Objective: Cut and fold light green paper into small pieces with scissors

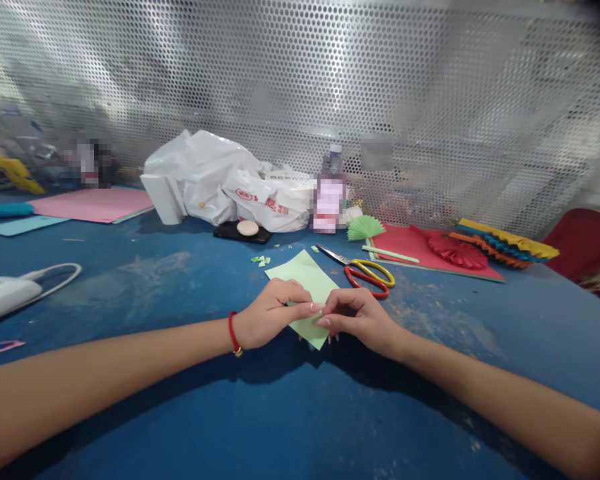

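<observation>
A light green sheet of paper [305, 272] is held over the blue table, its lower corner pointing toward me. My left hand [279, 310], with a red bracelet at the wrist, grips the sheet from the left, thumb on top. From the right, my right hand [359, 317] pinches the same sheet near its right edge; the thumbs almost meet. Fingertips of both hands show beneath the paper. Scissors [367, 277] with red and yellow handles lie just behind my right hand. Small green scraps [261, 260] are scattered behind the sheet.
Behind stand white plastic bags [205, 173], a phone [327, 203] and a bottle [335, 160]. A black object [227, 231] lies before the bags. Red paper [395, 239] with folded fans is at the right, pink sheets [95, 203] and a white device [10, 295] at the left.
</observation>
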The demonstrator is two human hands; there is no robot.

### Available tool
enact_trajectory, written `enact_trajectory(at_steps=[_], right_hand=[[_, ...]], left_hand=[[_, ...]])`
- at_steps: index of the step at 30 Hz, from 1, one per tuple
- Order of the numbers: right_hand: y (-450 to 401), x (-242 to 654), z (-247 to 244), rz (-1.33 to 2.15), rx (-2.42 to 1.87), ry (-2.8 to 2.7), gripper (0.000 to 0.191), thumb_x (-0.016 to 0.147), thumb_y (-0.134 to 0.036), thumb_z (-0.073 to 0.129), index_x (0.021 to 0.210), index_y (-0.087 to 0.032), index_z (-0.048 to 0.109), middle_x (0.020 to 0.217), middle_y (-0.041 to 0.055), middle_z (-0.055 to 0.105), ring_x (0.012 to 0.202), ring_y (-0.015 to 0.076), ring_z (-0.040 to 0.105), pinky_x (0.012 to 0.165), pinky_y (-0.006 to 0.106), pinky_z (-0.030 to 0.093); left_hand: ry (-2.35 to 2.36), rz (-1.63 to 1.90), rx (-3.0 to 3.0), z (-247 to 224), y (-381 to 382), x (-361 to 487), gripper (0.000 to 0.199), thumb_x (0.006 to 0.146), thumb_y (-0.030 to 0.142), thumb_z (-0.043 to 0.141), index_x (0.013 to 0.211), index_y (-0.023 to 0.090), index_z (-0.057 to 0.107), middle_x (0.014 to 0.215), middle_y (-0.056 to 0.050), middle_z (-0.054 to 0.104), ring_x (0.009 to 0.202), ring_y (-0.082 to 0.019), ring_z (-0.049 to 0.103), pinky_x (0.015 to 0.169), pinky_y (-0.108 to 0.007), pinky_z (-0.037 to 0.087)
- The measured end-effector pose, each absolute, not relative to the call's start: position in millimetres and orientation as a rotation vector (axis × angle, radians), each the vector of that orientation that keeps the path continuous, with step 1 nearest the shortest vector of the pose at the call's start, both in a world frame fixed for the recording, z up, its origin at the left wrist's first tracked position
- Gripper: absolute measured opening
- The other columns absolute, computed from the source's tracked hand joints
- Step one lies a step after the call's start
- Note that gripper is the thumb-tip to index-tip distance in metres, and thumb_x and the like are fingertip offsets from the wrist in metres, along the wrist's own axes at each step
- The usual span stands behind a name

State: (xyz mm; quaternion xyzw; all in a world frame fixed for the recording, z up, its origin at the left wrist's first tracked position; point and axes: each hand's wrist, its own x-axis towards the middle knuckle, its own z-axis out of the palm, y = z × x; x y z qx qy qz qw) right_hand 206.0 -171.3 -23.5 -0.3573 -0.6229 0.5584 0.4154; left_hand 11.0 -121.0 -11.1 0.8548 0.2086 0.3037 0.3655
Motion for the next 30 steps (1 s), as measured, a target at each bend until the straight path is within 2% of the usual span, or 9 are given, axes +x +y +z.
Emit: enact_trajectory(at_steps=[4, 10, 13, 16, 20, 25, 30], right_hand=[[-171.4, 207.9, -24.2, 1.356, -0.929, -1.531, 0.023, 0.072, -0.036, 0.081, 0.074, -0.016, 0.070, 0.062, -0.0010, 0.066, 0.057, 0.0109, 0.062, 0.058, 0.023, 0.050], [-170.1, 209.8, -26.9, 1.274, -0.975, -1.552, 0.024, 0.068, -0.037, 0.084, 0.070, -0.016, 0.072, 0.057, -0.0006, 0.066, 0.051, 0.0103, 0.059, 0.053, 0.023, 0.048], [-170.3, 209.4, -27.5, 1.267, -0.997, -1.559, 0.024, 0.068, -0.037, 0.084, 0.071, -0.016, 0.073, 0.058, -0.0004, 0.066, 0.050, 0.0106, 0.060, 0.053, 0.023, 0.049], [-170.7, 208.5, -27.0, 1.272, -1.044, -1.529, 0.026, 0.066, -0.038, 0.085, 0.073, -0.015, 0.073, 0.058, -0.0002, 0.067, 0.050, 0.0107, 0.061, 0.053, 0.023, 0.050], [-170.9, 207.8, -26.2, 1.280, -1.063, -1.505, 0.029, 0.064, -0.039, 0.086, 0.071, -0.015, 0.070, 0.057, -0.0011, 0.065, 0.049, 0.0100, 0.059, 0.051, 0.022, 0.049], [-170.8, 209.3, -26.1, 1.278, -1.031, -1.608, 0.024, 0.069, -0.035, 0.083, 0.072, -0.015, 0.070, 0.059, -0.0006, 0.066, 0.052, 0.0097, 0.059, 0.053, 0.021, 0.045], [-170.0, 212.0, -24.4, 1.373, -0.984, -1.557, 0.025, 0.071, -0.037, 0.081, 0.071, -0.016, 0.067, 0.058, -0.0021, 0.063, 0.051, 0.0094, 0.056, 0.053, 0.022, 0.045]], left_hand=[[0.573, 0.771, 2.139, -13.2, -118.1, 9.8, 0.041, 0.088, 0.039, 0.053, 0.056, 0.014, 0.056, 0.055, 0.002, 0.044, 0.056, -0.010, 0.037, 0.054, -0.024, 0.030], [0.591, 0.854, 2.212, -15.0, -119.6, 9.4, 0.042, 0.089, 0.037, 0.055, 0.054, 0.014, 0.055, 0.053, 0.001, 0.045, 0.057, -0.011, 0.042, 0.057, -0.023, 0.034], [0.577, 0.802, 2.218, -14.1, -118.7, 10.1, 0.046, 0.090, 0.039, 0.053, 0.052, 0.014, 0.053, 0.052, 0.002, 0.041, 0.055, -0.010, 0.038, 0.055, -0.023, 0.032], [0.553, 0.719, 2.206, -11.0, -119.0, 11.7, 0.045, 0.092, 0.041, 0.051, 0.057, 0.013, 0.055, 0.054, 0.003, 0.041, 0.055, -0.009, 0.036, 0.054, -0.022, 0.030], [0.555, 0.679, 2.258, -9.0, -121.8, 13.0, 0.041, 0.092, 0.043, 0.052, 0.069, 0.013, 0.066, 0.060, 0.002, 0.052, 0.060, -0.010, 0.044, 0.058, -0.020, 0.034], [0.576, 0.641, 2.196, -14.1, -118.4, 12.4, 0.042, 0.090, 0.043, 0.056, 0.065, 0.012, 0.068, 0.058, 0.001, 0.054, 0.058, -0.010, 0.045, 0.056, -0.020, 0.034], [0.565, 0.648, 2.068, -14.0, -115.2, 14.7, 0.039, 0.086, 0.042, 0.060, 0.062, 0.012, 0.067, 0.053, 0.003, 0.048, 0.055, -0.009, 0.038, 0.051, -0.020, 0.030]])
